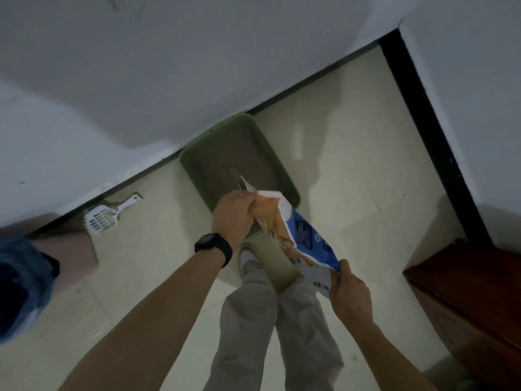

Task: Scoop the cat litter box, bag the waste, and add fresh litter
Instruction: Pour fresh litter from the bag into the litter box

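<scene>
A green litter box [273, 162] with grey litter sits on the floor against the wall. Above its near end I hold a blue, white and orange litter bag [298, 232], tilted with its open mouth down toward the box. My left hand [234, 215], a black watch on its wrist, grips the bag near the mouth. My right hand [349, 294] pinches the bag's bottom corner, raised behind. A thin stream seems to fall from the mouth into the box. A white slotted scoop [104, 218] lies on the floor to the left, by the wall.
My legs in grey trousers stand just short of the box. Another person's leg [70, 249] and blue clothing are at the left edge. A brown wooden cabinet [473, 300] stands at the right. A dark door frame [423, 131] runs along the right wall.
</scene>
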A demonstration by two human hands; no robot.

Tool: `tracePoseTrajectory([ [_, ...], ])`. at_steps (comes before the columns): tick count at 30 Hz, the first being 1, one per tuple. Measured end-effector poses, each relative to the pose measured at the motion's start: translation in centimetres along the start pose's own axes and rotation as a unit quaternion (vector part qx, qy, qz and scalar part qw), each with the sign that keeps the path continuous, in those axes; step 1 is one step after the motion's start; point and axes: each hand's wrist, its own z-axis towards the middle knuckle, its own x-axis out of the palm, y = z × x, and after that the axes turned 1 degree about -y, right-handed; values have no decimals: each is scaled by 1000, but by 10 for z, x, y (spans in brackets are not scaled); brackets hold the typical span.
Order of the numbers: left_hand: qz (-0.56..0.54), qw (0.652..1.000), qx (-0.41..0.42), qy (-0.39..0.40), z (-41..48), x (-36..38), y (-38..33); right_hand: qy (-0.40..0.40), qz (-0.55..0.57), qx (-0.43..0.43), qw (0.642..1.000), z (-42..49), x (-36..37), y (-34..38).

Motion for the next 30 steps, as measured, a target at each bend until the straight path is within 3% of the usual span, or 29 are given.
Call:
tracePoseTrajectory([
  [7, 79, 980, 130, 130, -28, -1, -43, -6, 40, 80, 996, 6, 28, -30],
  [11, 167, 951, 226, 131, -36, -2, -66, 42, 52, 119, 991, 18, 33, -52],
  [14, 236, 914, 257, 206, -53, 14, -95, 45, 122, 132, 983, 21, 21, -57],
  [17, 287, 889, 267, 236, -65, 43, -125, 4, 223, 27, 975, 11, 2, -59],
  [21, 326, 867, 294, 235, -63, 63, -158, 0, 213, -105, 971, 4, -21, -59],
  [23, 342, 864, 285, 235, -61, 66, -170, 3, 180, -129, 975, 9, -26, -60],
  [26, 352, 855, 281, 257, -64, 75, -179, -70, 174, -129, 974, 22, -26, -63],
  [30, 282, 884, 294, 229, -71, 95, -174, -123, 101, -178, 971, 36, -16, -70],
])
